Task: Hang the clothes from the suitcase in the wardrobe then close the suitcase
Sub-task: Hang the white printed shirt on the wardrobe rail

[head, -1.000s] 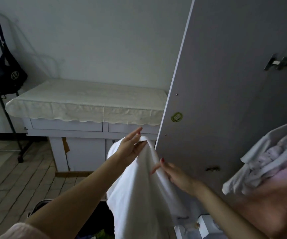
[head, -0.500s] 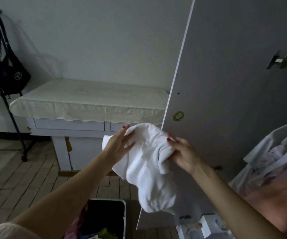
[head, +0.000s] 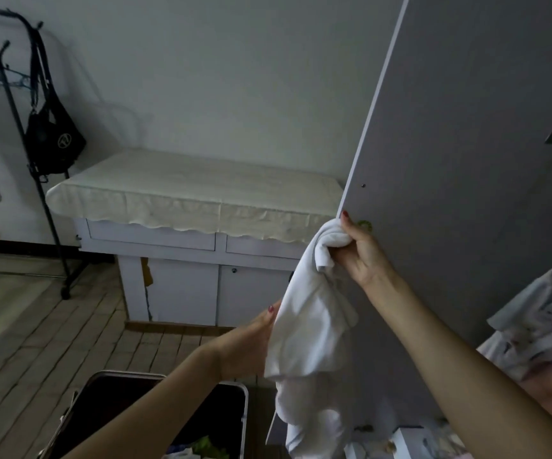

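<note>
Open suitcase [head: 155, 412] at your feet, bottom edge of view, some clothes visible inside. Your left hand [head: 244, 346] meets the white garment [head: 311, 329] at mid-length; its fingers are hidden behind the cloth, so cannot tell its grip. Your right hand [head: 357, 250], higher, bunches the garment's top in curled fingers, in front of the open wardrobe door [head: 466, 160]. Beyond: cloth-covered cabinet [head: 195, 193]; black bag [head: 52, 140] hanging on a rack [head: 12, 94] at far left.

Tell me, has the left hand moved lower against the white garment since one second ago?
Yes. The left hand now holds the white garment below the cabinet drawers.
</note>
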